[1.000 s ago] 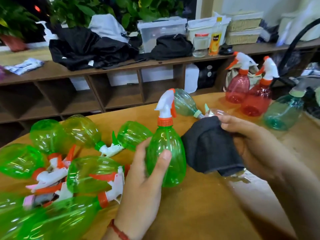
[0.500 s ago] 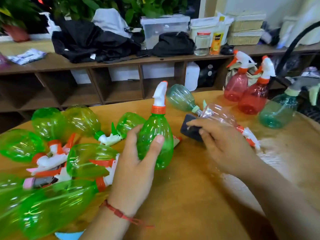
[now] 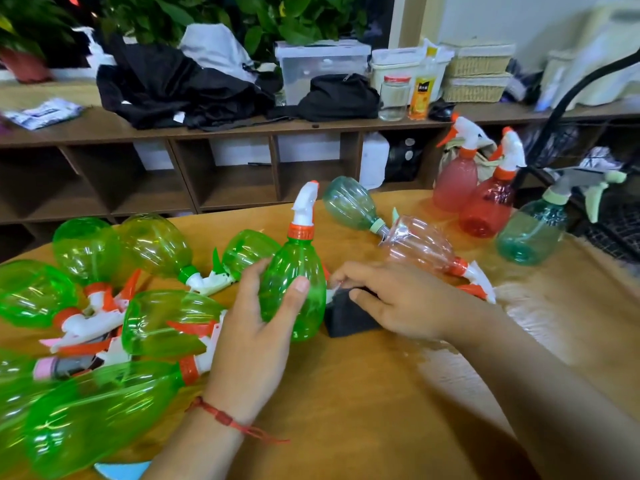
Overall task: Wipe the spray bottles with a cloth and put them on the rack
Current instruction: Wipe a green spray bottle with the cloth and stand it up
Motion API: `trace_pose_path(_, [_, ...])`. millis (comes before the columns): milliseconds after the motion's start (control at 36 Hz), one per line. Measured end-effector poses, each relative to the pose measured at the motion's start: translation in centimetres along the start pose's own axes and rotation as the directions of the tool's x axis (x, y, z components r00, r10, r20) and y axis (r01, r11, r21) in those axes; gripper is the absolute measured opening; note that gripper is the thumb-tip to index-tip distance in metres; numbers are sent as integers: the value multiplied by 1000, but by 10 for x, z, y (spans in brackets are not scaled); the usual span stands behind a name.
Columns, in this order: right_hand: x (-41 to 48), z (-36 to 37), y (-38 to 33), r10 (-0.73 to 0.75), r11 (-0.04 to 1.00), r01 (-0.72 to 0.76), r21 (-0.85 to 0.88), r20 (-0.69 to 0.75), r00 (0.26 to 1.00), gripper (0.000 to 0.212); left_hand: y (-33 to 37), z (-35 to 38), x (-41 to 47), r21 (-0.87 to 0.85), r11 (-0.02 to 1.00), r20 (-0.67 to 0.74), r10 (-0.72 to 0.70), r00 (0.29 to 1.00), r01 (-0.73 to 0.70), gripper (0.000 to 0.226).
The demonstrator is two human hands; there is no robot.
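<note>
My left hand [image 3: 254,327] grips an upright green spray bottle [image 3: 300,268] with a white and orange nozzle, its base on the wooden table [image 3: 363,410]. My right hand [image 3: 398,301] rests on a dark folded cloth [image 3: 346,318] that lies on the table just right of the bottle, fingers pinching its top edge. A pile of green spray bottles [image 3: 104,306] lies on its side at the left. A black wire rack [image 3: 609,216] stands at the right edge.
A clear pink bottle [image 3: 426,249] and a teal bottle [image 3: 349,204] lie behind my right hand. Two red bottles [image 3: 481,199] and a teal one [image 3: 533,233] stand at the right. A cubby shelf [image 3: 207,133] with dark clothes and boxes runs behind the table.
My right hand has brought the cloth down from beside the bottle onto the table and now presses on it. My left hand keeps the green bottle upright.
</note>
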State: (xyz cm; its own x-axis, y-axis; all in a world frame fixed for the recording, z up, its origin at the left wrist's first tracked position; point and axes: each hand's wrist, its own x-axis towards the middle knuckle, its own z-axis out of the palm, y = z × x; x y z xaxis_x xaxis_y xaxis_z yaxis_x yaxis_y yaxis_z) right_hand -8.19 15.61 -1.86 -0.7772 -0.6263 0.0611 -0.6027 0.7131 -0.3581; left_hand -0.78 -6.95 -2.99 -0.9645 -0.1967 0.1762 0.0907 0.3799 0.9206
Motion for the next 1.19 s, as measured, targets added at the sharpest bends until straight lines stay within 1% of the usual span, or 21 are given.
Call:
trace_pose_path(28, [4, -1, 3, -24, 999, 23, -23, -36, 999, 33, 0, 0, 0, 3, 1000, -1, 0, 1000, 0, 72])
trace_pose_path(56, [6, 0, 8, -42, 999, 38, -34, -111, 993, 37, -1, 0, 0, 4, 1000, -4, -1, 1000, 1, 71])
trace_pose_path(83, [5, 1, 13, -47, 999, 45, -18, -220, 974, 39, 0, 0, 0, 0, 1000, -6, -3, 1000, 3, 68])
trace_pose_path(139, [-3, 7, 22, 20, 995, 26, 100, -429, 903, 33, 0, -1, 0, -13, 1000, -10, -4, 1000, 3, 68])
trace_pose_path(167, [-8, 10, 27, 60, 987, 20, 158, -483, 873, 30, 0, -2, 0, -22, 1000, -12, -3, 1000, 3, 67])
trace_pose_path(194, [-12, 13, 33, 86, 980, 17, 199, -494, 865, 28, -1, -2, 0, -29, 1000, -17, 1, 1000, -2, 65])
trace_pose_path(222, [-16, 15, 37, 86, 977, 19, 212, -472, 878, 29, 0, -2, 0, -29, 1000, -20, 8, 1000, -9, 62])
trace_pose_path(306, [-19, 17, 41, -2, 984, 67, 166, -366, 930, 27, 3, -1, -2, -14, 1000, -10, 7, 1000, -7, 51])
trace_pose_path(389, [-19, 16, 35, 2, 986, 43, 159, -270, 963, 22, 2, 1, -3, -25, 999, -12, 30, 999, -31, 54])
trace_pose_path(444, [-17, 19, 30, -6, 993, 36, 114, -251, 968, 29, 2, 1, -3, -27, 999, -8, 32, 999, -32, 53])
trace_pose_path(528, [-11, 24, 27, 42, 999, -40, 15, -195, 980, 37, 2, 1, -3, -6, 1000, 0, 26, 1000, -26, 47])
trace_pose_path(583, [-8, 26, 27, 82, 992, -94, -82, -131, 988, 40, 2, 1, -3, -5, 999, -7, 34, 999, -34, 53])
trace_pose_path(611, [-9, 25, 27, 85, 992, -95, -85, -115, 990, 37, 2, 1, -3, -1, 999, -10, 37, 999, -37, 55])
trace_pose_path(722, [-18, 14, 22, -11, 998, 21, 66, -146, 989, 15, 2, 1, -3, 31, 999, -4, 44, 999, -44, 50])
trace_pose_path(861, [-24, 1, 18, -33, 999, 38, 39, -132, 991, 19, 0, 0, -2, 41, 998, -20, 57, 998, -56, 55])
trace_pose_path(944, [-30, -7, 15, -82, 979, 87, 186, -35, 996, 12, -1, 1, -2, 49, 996, -25, 80, 996, -78, 61])
trace_pose_path(1000, [-35, -13, 13, -71, 962, 57, 266, 44, 996, 13, -1, 1, -3, 58, 995, -21, 85, 996, -83, 59])
trace_pose_path(1111, [-37, -11, 10, -23, 962, -44, 268, 241, 970, 15, -1, 2, -4, 53, 995, -14, 82, 997, -81, 57])
trace_pose_path(1194, [-36, -9, 11, 6, 962, -86, 260, 294, 956, 16, -3, 2, -3, 41, 996, -8, 79, 997, -79, 62])
